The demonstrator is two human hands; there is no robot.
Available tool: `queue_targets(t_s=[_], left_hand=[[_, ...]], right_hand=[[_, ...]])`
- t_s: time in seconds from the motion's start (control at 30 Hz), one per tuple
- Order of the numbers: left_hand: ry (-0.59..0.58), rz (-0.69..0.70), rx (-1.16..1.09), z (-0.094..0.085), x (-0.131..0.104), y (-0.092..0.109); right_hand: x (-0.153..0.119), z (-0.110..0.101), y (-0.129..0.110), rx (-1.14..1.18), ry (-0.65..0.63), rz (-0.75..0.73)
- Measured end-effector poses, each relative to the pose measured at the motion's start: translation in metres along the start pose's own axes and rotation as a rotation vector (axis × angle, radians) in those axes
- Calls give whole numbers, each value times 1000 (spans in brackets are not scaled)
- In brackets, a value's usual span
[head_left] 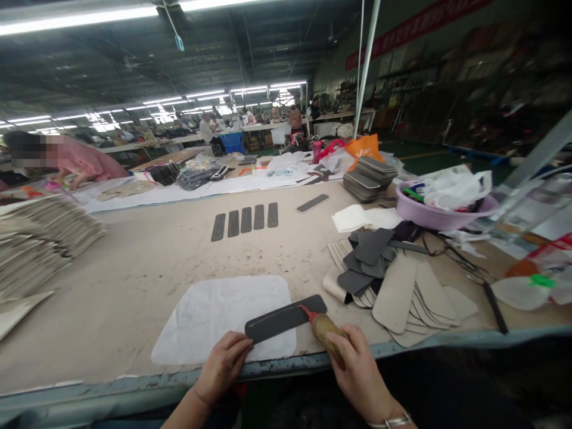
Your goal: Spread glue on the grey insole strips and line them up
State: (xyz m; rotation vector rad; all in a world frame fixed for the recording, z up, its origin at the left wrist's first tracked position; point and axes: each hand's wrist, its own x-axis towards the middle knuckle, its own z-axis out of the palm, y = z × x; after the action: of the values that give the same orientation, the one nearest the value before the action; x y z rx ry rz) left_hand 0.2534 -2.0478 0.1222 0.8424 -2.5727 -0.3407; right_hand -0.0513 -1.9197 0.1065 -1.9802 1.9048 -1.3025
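My left hand (227, 362) pinches the near left corner of a dark grey rounded strip (281, 320). The strip lies slanted, mostly over a white sheet (196, 316), and a thin pale line of glue runs along part of it. Wrapped in my right hand (357, 369) is a brownish glue bottle (328, 335) with a red nozzle. Its tip is at the strip's surface near the right end. Close by on the right lies a heap of dark grey pieces (369, 253) over beige rounded panels (395, 292).
Several dark strips (246, 220) lie in a row beyond the sheet, with a single strip (313, 204) to their right. Stacked pieces (369, 179) and a purple basin (442, 217) stand at the right. Beige sheets (40, 238) are piled left. A person (89, 161) leans over the table at far left.
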Motion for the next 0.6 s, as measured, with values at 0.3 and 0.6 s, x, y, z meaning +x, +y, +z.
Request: queue_targets(t_s=[0.3,0.6], left_hand=[[-7,-1,22,-1,-1,-1],[-23,-90,-15,0,-3,4]], right_hand=[[-8,-11,27,-137,147,55],[8,13,-32,194,-2,-96]])
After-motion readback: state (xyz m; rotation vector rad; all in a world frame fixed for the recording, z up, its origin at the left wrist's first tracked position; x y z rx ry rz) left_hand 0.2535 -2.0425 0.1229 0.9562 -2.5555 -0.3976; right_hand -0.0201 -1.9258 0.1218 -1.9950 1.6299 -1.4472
